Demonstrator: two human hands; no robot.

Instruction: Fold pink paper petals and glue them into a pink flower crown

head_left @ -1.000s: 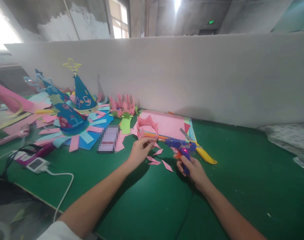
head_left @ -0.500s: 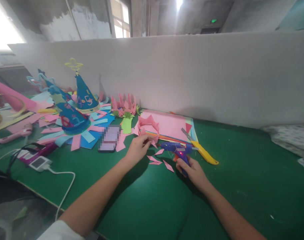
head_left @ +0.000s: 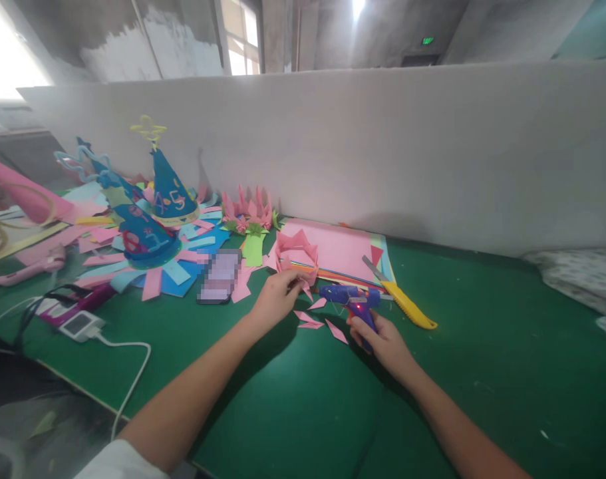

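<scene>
My right hand (head_left: pixel 377 336) is wrapped round the grip of a blue glue gun (head_left: pixel 350 295), its red light lit and its nozzle pointing left. Pinched in the fingertips of my left hand (head_left: pixel 277 296) is a small folded pink paper piece (head_left: pixel 306 289), right by the nozzle. Just behind my left fingers stands a pink paper crown (head_left: pixel 297 250) with a zigzag top. Several loose pink paper diamonds (head_left: pixel 336 330) lie on the green table below the gun. Whether the nozzle touches the paper I cannot tell.
A yellow-handled knife (head_left: pixel 407 305) lies right of the gun, beside pink paper sheets (head_left: pixel 340 241). Left are a phone (head_left: pixel 219 277), a finished pink crown (head_left: pixel 247 209), blue cone hats (head_left: pixel 170 189), a pink glue gun (head_left: pixel 30 267) and a power strip with a white cable (head_left: pixel 128 344).
The glue gun has shifted very slightly left, toward the paper piece in my left hand. My left hand has barely moved, and the surrounding things stay put.
</scene>
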